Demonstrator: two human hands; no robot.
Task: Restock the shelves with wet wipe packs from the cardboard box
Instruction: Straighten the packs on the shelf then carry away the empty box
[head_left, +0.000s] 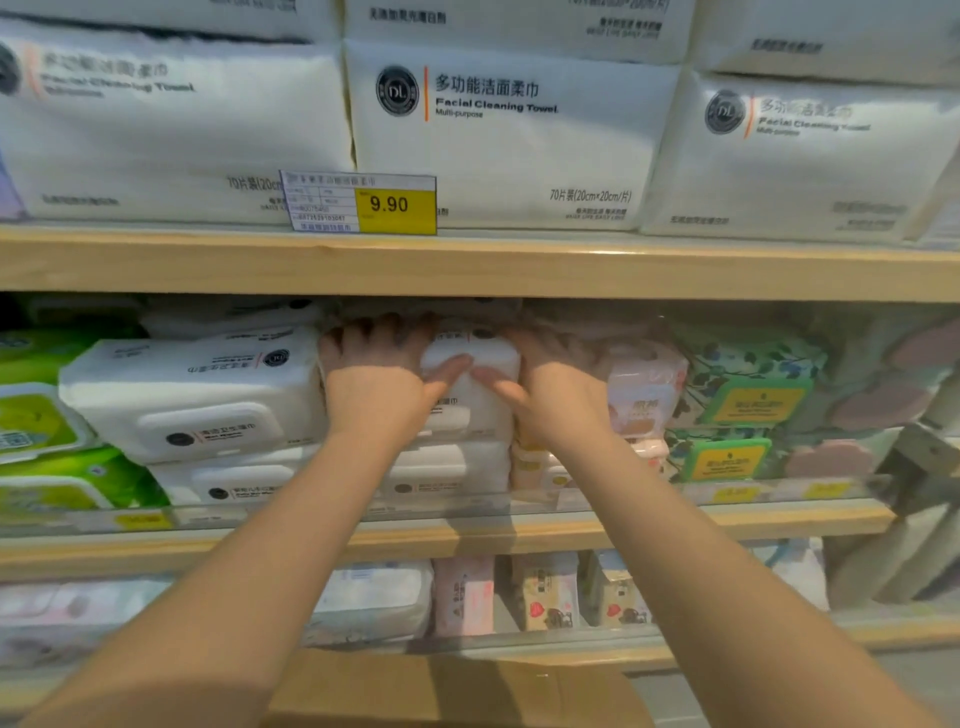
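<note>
Both hands up at the middle shelf (467, 525), clamped on one white wet wipe pack (470, 384) from either side. Left hand (376, 379) wrapped over the pack's left end, fingers curled across the top edge and the thumb laid flat on the near face; right hand (553, 382) mirroring it on the right end, thumb pointing in toward the other thumb. Gripped that way, most likely, to keep the soft pack square while pushing it far into a tight slot at the top of the stack. Pack sitting between a larger white flip-lid pack (192, 395) on the left and pink packs (644, 395) just beside it on the right, resting on more white packs (447, 467) below, so the gap leaves little room and wants even pressure from both ends. Green packs (47, 415) at the far left, floral green-lidded packs (748, 405) farther right. Above, facial cleaning towel bags (509, 140) with a yellow 9.90 price tag (395, 205) clipped to the shelf edge. Cardboard box (452, 691) low and near, between the forearms, its contents out of sight. Seating step apparently under way; remaining stock impossible to judge.
</note>
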